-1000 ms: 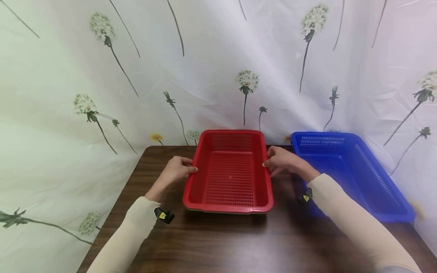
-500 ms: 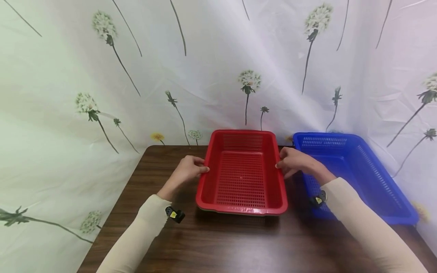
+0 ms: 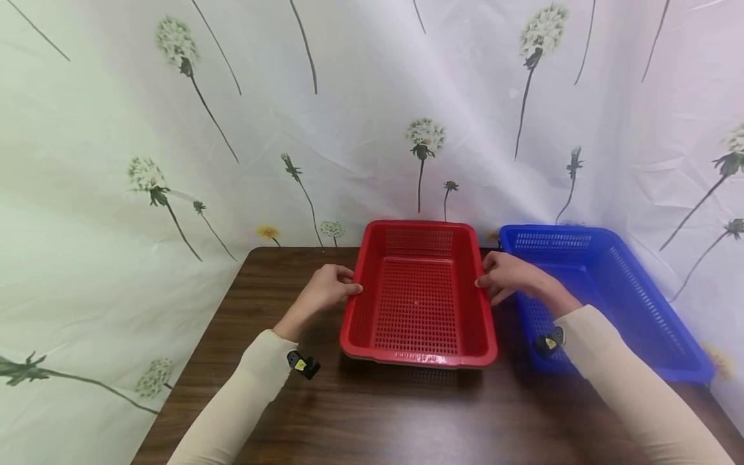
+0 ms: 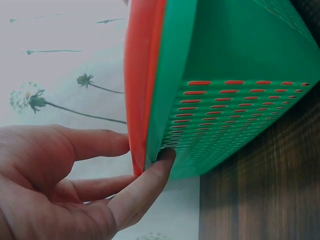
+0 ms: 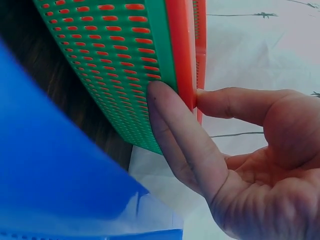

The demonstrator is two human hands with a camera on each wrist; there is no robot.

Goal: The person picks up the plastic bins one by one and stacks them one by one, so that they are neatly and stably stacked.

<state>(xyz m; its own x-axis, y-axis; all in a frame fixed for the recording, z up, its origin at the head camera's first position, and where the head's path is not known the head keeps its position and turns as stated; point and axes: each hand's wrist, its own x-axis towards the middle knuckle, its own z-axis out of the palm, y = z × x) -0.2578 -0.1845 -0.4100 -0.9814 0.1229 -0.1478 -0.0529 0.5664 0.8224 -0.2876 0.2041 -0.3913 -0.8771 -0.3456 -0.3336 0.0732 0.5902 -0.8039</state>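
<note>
A red slotted plastic basket (image 3: 415,303) sits nested inside a green basket (image 4: 225,55), whose slotted side shows in both wrist views. From above, the red one covers nearly all of the green. My left hand (image 3: 325,289) pinches the stacked rims on the left side, thumb on the red rim and fingers under the green one. On the opposite side my right hand (image 3: 511,274) pinches both rims the same way, its fingers (image 5: 185,130) against the green wall. Inside the red basket only its slotted floor shows.
A larger blue basket (image 3: 604,310) stands at the right of the brown wooden table (image 3: 372,420), close beside my right hand and forearm. Behind the table hangs a white sheet (image 3: 360,129) printed with dandelions.
Both hands have carried the nested red and green baskets to the right, nearer the blue basket. Most of this shift came in the first half second, and the grip looks the same.
</note>
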